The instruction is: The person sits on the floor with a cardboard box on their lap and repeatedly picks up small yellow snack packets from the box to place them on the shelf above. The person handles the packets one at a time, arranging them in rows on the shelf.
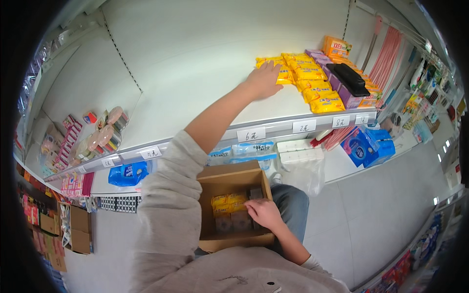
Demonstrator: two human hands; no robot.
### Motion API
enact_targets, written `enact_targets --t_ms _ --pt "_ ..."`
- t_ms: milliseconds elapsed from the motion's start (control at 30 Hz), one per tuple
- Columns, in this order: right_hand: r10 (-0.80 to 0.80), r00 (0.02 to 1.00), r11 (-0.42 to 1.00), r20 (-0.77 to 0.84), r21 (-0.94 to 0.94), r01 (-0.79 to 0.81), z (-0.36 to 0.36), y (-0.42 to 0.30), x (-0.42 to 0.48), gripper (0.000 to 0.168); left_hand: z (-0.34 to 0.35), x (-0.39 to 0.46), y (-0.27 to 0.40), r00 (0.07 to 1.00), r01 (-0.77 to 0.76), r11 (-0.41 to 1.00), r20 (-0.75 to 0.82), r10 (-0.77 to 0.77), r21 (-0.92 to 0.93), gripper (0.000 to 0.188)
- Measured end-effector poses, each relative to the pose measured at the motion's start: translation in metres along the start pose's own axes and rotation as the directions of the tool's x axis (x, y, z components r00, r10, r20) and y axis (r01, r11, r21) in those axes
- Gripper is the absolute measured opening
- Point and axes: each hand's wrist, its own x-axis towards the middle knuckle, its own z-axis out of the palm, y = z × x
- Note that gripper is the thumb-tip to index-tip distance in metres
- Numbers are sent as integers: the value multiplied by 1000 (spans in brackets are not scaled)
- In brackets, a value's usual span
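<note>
My left hand (265, 80) reaches over the white shelf (190, 110). Its fingers rest on the leftmost row of yellow soap packets (285, 76); whether they grip one is hidden under the palm. A second row of yellow packets (309, 71) runs beside it, to the right. Below the shelf, an open cardboard box (234, 241) sits at my lap. My right hand (265, 213) is at the box's right side with curled fingers, its fingertips at the yellow packets (229, 203) inside. A firm hold cannot be made out there. Dim wrapped packs (234, 222) lie beside these packets.
Purple boxes (351, 97), orange soap boxes (337, 47) and a black plastic object (348, 78) stand right of the yellow rows. Price cards (251, 134) line the shelf edge. White paper rolls (300, 155) and blue packs (366, 146) occupy the lower shelf. Another carton (78, 227) stands left.
</note>
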Motion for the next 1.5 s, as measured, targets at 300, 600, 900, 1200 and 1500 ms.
enact_targets --t_ms 300,600,900,1200,1500 --pt "-30 999 999 15 -42 30 -1 -8 1 11 -9 2 2 957 178 984 232 -173 -1 69" --pt "-11 999 999 48 -45 13 0 -10 4 13 -64 -73 6 991 -72 995 -112 79 69 61" --pt "154 984 341 90 930 -139 -42 -40 40 58 -99 -264 38 920 -187 982 -357 162 -37 77" --pt "209 955 679 211 672 -297 -8 -54 65 22 -17 -410 61 968 181 939 -116 -223 -292 73" --pt "214 920 962 329 -233 -140 52 -21 86 15 49 -489 75 813 512 792 -109 -571 -332 59"
